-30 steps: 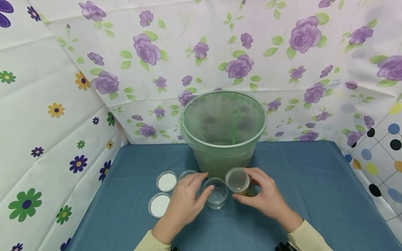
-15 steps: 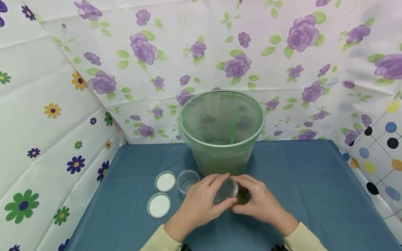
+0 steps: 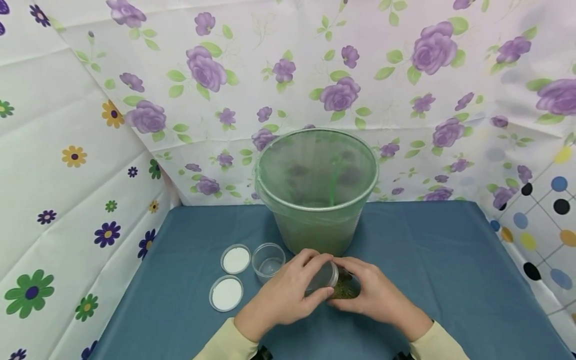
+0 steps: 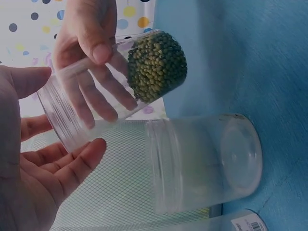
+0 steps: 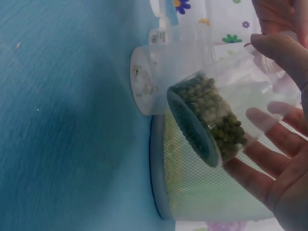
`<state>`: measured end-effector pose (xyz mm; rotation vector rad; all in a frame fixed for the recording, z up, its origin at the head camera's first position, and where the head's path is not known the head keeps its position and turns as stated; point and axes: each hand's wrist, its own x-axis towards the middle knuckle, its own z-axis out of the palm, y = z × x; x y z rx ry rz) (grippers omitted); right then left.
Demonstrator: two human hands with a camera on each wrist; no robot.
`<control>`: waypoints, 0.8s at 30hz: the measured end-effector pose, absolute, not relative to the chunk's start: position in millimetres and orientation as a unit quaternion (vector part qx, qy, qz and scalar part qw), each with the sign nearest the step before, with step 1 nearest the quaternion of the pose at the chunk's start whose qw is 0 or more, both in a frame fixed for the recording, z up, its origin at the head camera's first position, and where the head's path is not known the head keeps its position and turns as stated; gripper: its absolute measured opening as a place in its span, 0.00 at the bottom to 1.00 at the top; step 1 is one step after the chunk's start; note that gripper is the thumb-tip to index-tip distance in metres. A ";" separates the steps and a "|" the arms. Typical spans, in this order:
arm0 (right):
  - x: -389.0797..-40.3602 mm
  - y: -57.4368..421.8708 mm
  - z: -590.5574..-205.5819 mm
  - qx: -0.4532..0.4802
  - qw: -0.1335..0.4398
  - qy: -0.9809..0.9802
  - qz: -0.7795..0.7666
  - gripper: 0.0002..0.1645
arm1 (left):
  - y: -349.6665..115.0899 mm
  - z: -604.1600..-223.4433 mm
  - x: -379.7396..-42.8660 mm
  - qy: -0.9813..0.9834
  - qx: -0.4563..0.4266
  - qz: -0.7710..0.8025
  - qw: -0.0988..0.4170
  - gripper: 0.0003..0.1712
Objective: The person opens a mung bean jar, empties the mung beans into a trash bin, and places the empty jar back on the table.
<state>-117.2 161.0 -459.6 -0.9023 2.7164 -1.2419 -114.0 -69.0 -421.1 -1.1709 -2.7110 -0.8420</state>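
Note:
A clear plastic jar of green mung beans [image 4: 156, 65] is held tilted in the air between my hands, its top end pointing left. My right hand [image 3: 375, 290] grips the body of the jar near the bean-filled end. My left hand [image 3: 288, 290] has its thumb and fingers around the ridged lid [image 4: 60, 113]. Below them stands an open clear jar [image 4: 199, 163] with no beans visible in it; in the head view my left hand hides it. A second open clear jar [image 3: 268, 261] stands just left of that hand.
Two round lids lie at the left, one white-lined lid [image 3: 236, 260] behind another white-lined lid [image 3: 226, 294]. A mesh bin [image 3: 317, 230] with a green bag liner stands behind the hands on the blue tablecloth [image 3: 427, 260]. Flowered cloth [image 3: 252, 100] hangs behind.
My left hand has moved right from above the open jar and taken hold of the lid. The bean jar has come left over the open jar and tilted, its lid end toward the left.

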 end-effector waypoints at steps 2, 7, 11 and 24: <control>-116.9 162.3 -459.6 -0.288 0.016 0.871 -0.397 0.44 | -70.6 -422.1 -114.0 -0.880 -0.386 -0.275 0.040 0.30; -116.4 163.3 -459.1 -0.286 0.014 0.873 -0.395 0.44 | -72.7 -422.7 -113.4 -0.875 -0.391 -0.282 0.050 0.30; -116.2 164.2 -458.9 -0.292 -0.020 0.873 -0.390 0.44 | -73.4 -422.2 -113.3 -0.867 -0.399 -0.291 0.065 0.31; -116.4 165.1 -460.8 -0.303 -0.127 0.879 -0.346 0.44 | -71.0 -421.3 -112.6 -0.878 -0.394 -0.250 0.108 0.32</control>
